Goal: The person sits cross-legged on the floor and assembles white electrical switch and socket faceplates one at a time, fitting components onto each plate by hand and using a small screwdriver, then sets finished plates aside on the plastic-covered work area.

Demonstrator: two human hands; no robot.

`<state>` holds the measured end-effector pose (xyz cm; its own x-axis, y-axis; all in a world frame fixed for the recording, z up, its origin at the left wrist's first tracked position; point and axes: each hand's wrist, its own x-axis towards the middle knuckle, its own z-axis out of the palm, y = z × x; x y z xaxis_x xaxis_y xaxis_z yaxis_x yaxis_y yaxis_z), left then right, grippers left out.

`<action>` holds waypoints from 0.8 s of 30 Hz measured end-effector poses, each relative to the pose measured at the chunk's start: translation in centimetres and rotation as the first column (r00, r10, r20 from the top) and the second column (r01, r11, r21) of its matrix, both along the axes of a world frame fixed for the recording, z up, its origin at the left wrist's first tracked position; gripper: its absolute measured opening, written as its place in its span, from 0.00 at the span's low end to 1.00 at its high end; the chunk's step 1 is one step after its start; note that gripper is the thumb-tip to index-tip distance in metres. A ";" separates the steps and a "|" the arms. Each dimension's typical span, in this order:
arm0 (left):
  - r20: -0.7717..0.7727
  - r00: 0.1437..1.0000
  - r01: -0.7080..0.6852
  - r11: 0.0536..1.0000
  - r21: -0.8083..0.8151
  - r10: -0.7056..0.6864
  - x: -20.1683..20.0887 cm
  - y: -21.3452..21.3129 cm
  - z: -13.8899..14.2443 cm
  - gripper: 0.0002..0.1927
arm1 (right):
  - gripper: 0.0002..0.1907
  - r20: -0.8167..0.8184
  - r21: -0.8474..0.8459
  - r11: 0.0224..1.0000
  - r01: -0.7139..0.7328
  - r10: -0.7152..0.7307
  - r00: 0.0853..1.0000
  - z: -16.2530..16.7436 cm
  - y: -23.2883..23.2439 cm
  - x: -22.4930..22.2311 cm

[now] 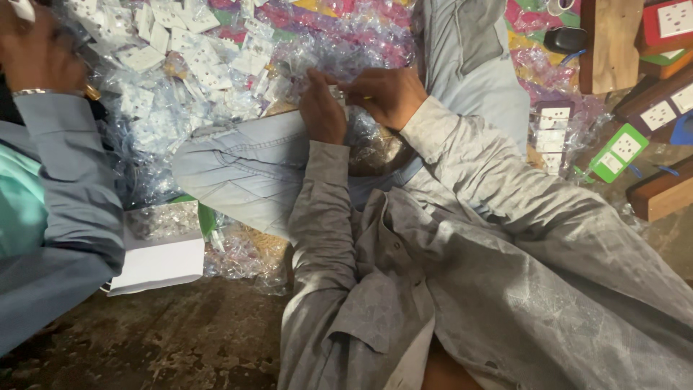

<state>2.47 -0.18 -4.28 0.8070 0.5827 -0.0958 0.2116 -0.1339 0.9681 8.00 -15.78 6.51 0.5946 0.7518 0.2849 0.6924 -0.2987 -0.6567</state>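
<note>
Head view: a seated person in a grey shirt is seen from above, both hands raised over the crossed legs in pale blue trousers [245, 170].
Left hand: the left hand [322, 110] is curled, its fingertips pressed together on the near edge of a small item in clear plastic wrap [341, 92].
Right hand: the right hand [390, 94] is closed in a pinch on the other edge of the same item, thumb and forefinger meeting just beside the left fingertips.
Item held: it sits between the two hands, above the knee, mostly hidden by the fingers; whether it is a socket plate or only its bag cannot be told.
Supply: a heap of white socket plates in clear bags [180, 50] lies on the floor just beyond the knee, within reach.
Finished goods: wooden boards fitted with white sockets [660, 108] are laid to the right, well apart from the hands.
Doing it well: the wrap is best gripped near its edge by both pinches, with the pull kept short and even so the film parts without the piece being dropped into the loose plastic [238, 253] below.
Risk: a slipped piece would likely be lost among the wrappers.
Neighbour: another person's hand [36, 54] and blue sleeve are at the far left, beside a white box [159, 263], and are kept clear of the work.
</note>
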 end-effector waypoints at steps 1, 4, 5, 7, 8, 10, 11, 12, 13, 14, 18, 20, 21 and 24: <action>0.010 1.000 0.015 0.999 0.032 -0.016 0.0 0.1 0.2 0.38 | 0.14 0.014 0.014 1.000 -0.008 0.008 1.000 0.2 -0.1 -0.1; 0.039 0.999 0.009 1.000 0.013 -0.010 0.0 0.3 0.5 0.40 | 0.17 0.178 -0.016 1.000 -0.017 0.019 0.984 0.8 -0.1 -0.3; 0.045 0.999 -0.002 1.000 -0.015 0.003 0.0 0.4 0.4 0.41 | 0.18 0.248 -0.039 0.999 -0.015 0.025 0.968 0.9 -0.1 -0.5; 0.047 0.998 0.031 0.999 -0.011 -0.030 0.0 0.4 0.1 0.42 | 0.19 0.313 -0.008 1.000 -0.013 0.015 0.949 0.8 0.0 -0.8; 0.049 0.998 0.050 0.999 -0.009 -0.049 0.0 0.4 -0.1 0.43 | 0.19 0.346 0.007 1.000 -0.011 0.008 0.938 0.7 0.0 -0.9; 0.115 0.989 0.106 0.986 -0.127 -0.091 0.0 0.2 -0.4 0.44 | 0.19 0.316 0.001 1.000 0.016 -0.016 0.949 0.4 0.0 -1.1; 0.150 0.983 0.134 0.974 -0.183 -0.107 0.0 0.1 -0.6 0.44 | 0.19 0.302 -0.002 1.000 0.028 -0.026 0.953 0.3 0.0 -1.2; 0.118 0.987 0.128 0.978 -0.165 -0.109 0.0 0.0 -0.8 0.44 | 0.19 0.324 0.008 1.000 0.023 -0.024 0.946 0.1 -0.1 -1.2; 0.086 0.990 0.124 0.981 -0.148 -0.112 0.0 0.0 -0.9 0.44 | 0.18 0.346 0.017 1.000 0.020 -0.024 0.938 0.0 -0.1 -1.2; 0.049 0.992 0.119 0.984 -0.133 -0.114 -0.1 -0.1 -1.1 0.44 | 0.18 0.364 0.024 1.000 0.015 -0.023 0.931 0.0 -0.1 -1.3; 0.109 0.974 0.203 0.979 -0.032 -0.198 -0.1 0.5 -2.3 0.41 | 0.22 0.362 -0.071 0.994 0.086 -0.055 0.931 0.0 0.0 -1.3; 0.037 0.967 0.250 0.968 0.023 -0.251 0.0 0.9 -3.2 0.35 | 0.23 0.291 -0.083 0.993 0.083 -0.055 0.955 0.1 0.0 -1.3; 0.087 0.950 0.277 0.936 0.216 -0.301 0.0 1.1 -3.7 0.29 | 0.22 0.280 -0.089 0.993 0.082 -0.054 0.958 0.2 0.0 -1.3; 0.151 0.886 0.286 0.773 0.566 -0.439 -0.1 1.5 -4.8 0.20 | 0.20 0.256 -0.073 0.996 0.052 -0.032 0.966 0.5 -0.3 -1.1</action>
